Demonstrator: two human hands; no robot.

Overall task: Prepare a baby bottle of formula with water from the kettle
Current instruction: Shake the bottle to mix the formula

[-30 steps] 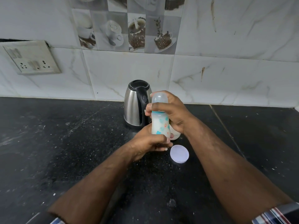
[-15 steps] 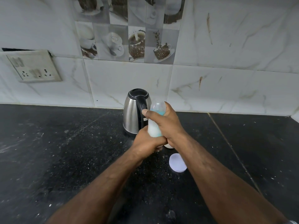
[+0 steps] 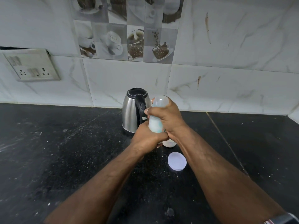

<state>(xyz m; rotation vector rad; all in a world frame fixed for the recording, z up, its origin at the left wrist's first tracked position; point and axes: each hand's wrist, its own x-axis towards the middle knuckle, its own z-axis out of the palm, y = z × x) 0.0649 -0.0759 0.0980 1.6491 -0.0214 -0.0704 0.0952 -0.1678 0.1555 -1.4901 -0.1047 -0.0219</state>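
Note:
I hold a baby bottle (image 3: 155,124) upright above the black counter, its body milky white with teal prints and a clear domed cap on top. My left hand (image 3: 145,137) wraps the bottle's lower part. My right hand (image 3: 168,118) grips the neck just under the cap. A steel kettle (image 3: 135,109) with a black lid and handle stands right behind the bottle, by the wall. Partly hidden behind my hands is a white formula container (image 3: 169,143). Its round white lid (image 3: 177,161) lies flat on the counter in front.
The black speckled counter (image 3: 64,151) has white powder specks scattered on it. A marble-tiled wall (image 3: 226,88) runs along the back. A socket panel (image 3: 31,65) sits on the wall at the left.
Both hands keep hold of the bottle, which has shifted slightly up and down. The view has tilted upward, so the kettle and hands sit lower in the frame.

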